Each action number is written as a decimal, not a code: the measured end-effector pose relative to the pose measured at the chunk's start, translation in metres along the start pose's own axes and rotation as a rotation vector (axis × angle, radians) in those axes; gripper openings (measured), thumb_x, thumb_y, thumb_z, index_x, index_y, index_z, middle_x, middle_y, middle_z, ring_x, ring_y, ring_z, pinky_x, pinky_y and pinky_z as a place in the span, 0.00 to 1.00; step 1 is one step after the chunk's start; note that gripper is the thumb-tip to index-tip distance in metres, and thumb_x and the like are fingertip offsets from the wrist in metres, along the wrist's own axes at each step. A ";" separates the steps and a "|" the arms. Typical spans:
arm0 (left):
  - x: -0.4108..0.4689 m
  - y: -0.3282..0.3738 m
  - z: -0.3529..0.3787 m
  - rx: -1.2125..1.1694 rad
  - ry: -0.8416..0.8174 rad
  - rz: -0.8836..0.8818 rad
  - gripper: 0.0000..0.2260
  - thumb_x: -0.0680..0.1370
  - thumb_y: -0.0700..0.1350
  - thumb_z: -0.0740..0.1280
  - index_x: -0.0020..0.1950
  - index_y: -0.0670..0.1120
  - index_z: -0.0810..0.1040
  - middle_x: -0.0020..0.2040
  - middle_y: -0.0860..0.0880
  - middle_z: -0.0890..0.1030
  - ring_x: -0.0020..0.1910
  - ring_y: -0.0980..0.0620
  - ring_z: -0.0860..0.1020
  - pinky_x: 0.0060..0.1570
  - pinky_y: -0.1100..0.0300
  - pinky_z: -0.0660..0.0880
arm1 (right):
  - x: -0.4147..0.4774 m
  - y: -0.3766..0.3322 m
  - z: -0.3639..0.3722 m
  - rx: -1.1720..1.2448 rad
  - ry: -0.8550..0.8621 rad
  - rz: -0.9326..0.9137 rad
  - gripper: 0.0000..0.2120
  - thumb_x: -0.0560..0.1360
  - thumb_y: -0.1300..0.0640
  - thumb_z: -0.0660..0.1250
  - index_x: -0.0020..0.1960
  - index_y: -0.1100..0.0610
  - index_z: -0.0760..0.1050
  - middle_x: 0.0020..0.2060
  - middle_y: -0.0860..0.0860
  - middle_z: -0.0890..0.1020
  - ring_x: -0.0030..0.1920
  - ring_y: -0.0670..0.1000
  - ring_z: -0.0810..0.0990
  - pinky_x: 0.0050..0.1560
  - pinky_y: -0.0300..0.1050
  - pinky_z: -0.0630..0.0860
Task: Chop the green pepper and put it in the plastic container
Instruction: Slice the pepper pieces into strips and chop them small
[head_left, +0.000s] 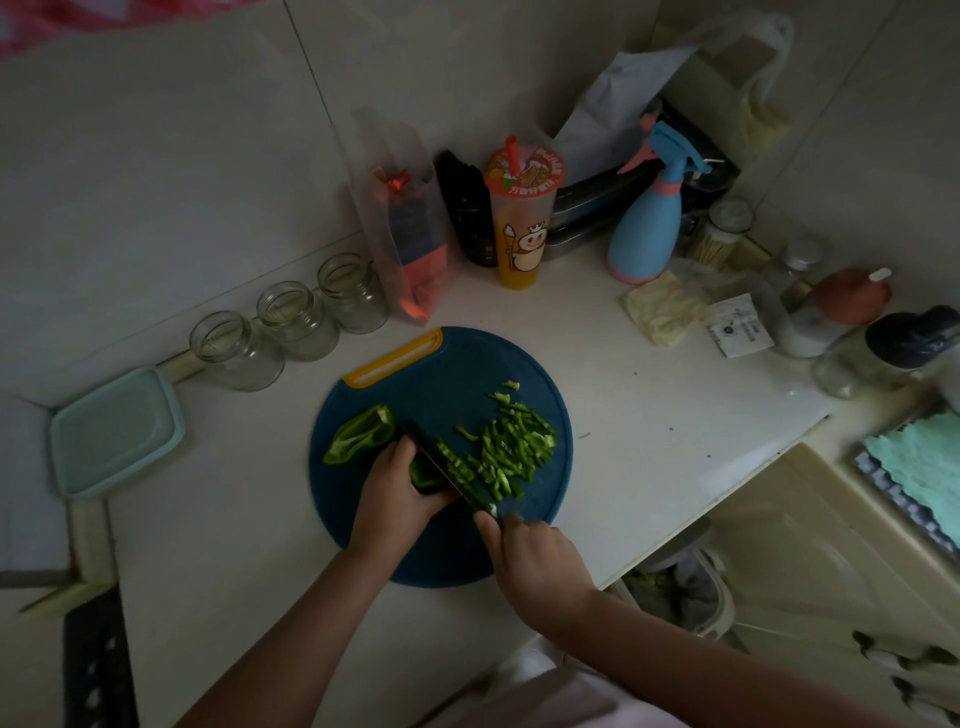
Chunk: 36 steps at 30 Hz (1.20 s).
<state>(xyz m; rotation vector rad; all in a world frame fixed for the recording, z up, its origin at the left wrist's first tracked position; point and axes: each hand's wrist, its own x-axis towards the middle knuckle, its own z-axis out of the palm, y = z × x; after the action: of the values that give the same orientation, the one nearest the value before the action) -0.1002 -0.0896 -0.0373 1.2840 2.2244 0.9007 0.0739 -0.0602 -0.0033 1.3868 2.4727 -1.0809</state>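
A round dark-blue cutting board (447, 374) with a yellow handle lies on the white counter. My left hand (397, 488) presses a piece of green pepper (423, 475) onto the board. My right hand (535, 558) grips a dark knife (449, 465), whose blade rests against that piece. A pile of chopped pepper strips (511, 447) lies to the right of the blade. A whole half of green pepper (361, 434) sits at the board's left. The pale-green plastic container (117, 431) stands at the far left on the counter, nothing visible inside it.
Three glass jars (291, 319) line the wall behind the board. A drink cup (522, 213), a blue spray bottle (647, 228), bags and several jars crowd the back right. The counter's edge drops off at the right, with a bin (675, 587) below.
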 end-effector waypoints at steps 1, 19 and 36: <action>0.000 0.000 0.000 0.004 0.004 0.001 0.30 0.62 0.52 0.78 0.60 0.45 0.75 0.57 0.48 0.78 0.60 0.49 0.75 0.56 0.54 0.74 | 0.000 0.000 -0.001 -0.010 0.002 -0.001 0.25 0.81 0.40 0.45 0.51 0.57 0.72 0.46 0.58 0.81 0.49 0.61 0.79 0.45 0.49 0.71; 0.003 0.004 -0.007 0.013 -0.030 0.047 0.28 0.62 0.52 0.78 0.57 0.44 0.75 0.55 0.48 0.80 0.58 0.50 0.77 0.54 0.57 0.75 | -0.001 0.000 -0.006 0.026 0.011 -0.007 0.26 0.80 0.40 0.45 0.49 0.57 0.73 0.45 0.57 0.81 0.48 0.60 0.79 0.46 0.49 0.72; 0.001 0.006 -0.005 0.009 -0.032 0.023 0.21 0.63 0.50 0.79 0.45 0.48 0.70 0.48 0.48 0.80 0.51 0.52 0.78 0.46 0.62 0.72 | 0.007 0.001 -0.002 0.008 0.012 0.021 0.26 0.81 0.40 0.45 0.50 0.57 0.73 0.46 0.57 0.82 0.49 0.60 0.80 0.47 0.49 0.73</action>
<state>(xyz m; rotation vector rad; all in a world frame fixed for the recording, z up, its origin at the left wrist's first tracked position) -0.1003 -0.0884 -0.0298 1.3215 2.1955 0.8741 0.0705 -0.0539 -0.0055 1.4224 2.4587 -1.0821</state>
